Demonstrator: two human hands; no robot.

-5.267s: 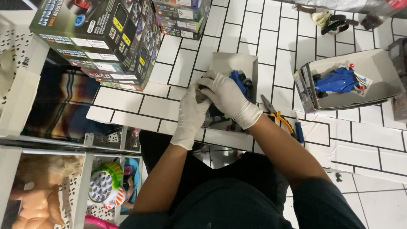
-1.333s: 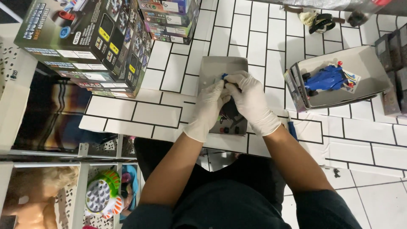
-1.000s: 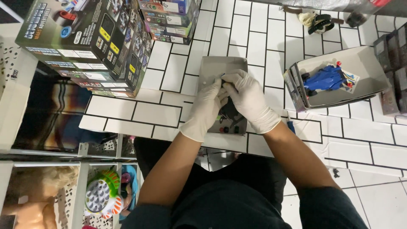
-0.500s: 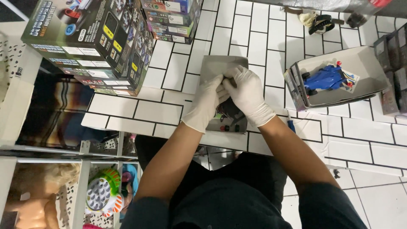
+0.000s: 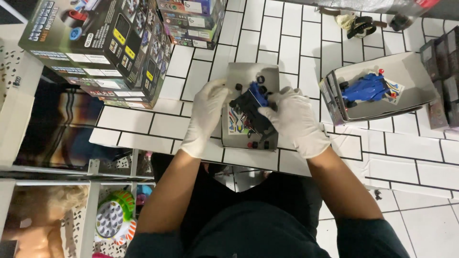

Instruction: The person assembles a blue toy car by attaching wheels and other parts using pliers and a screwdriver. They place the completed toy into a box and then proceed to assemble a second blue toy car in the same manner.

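Both hands, left hand [image 5: 206,114] & right hand [image 5: 295,119], wearing white gloves. Toy car [image 5: 253,107] showing black w/ blue. Tray [image 5: 252,76] looking grey. Worktop [image 5: 143,126] showing white tiles, dark grout. Second car [image 5: 366,88] showing blue.

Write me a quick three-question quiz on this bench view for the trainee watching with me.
1. True or false: both hands wear white gloves.
2. Which hand grips the black and blue toy car part over the grey tray? A) left hand B) right hand C) neither
3. What lies in the open box at the person's right?

Key
1. True.
2. B. The right hand's fingers close on it; the left hand rests at the tray's left edge, beside the part.
3. A blue toy car, with a sticker sheet beside it.
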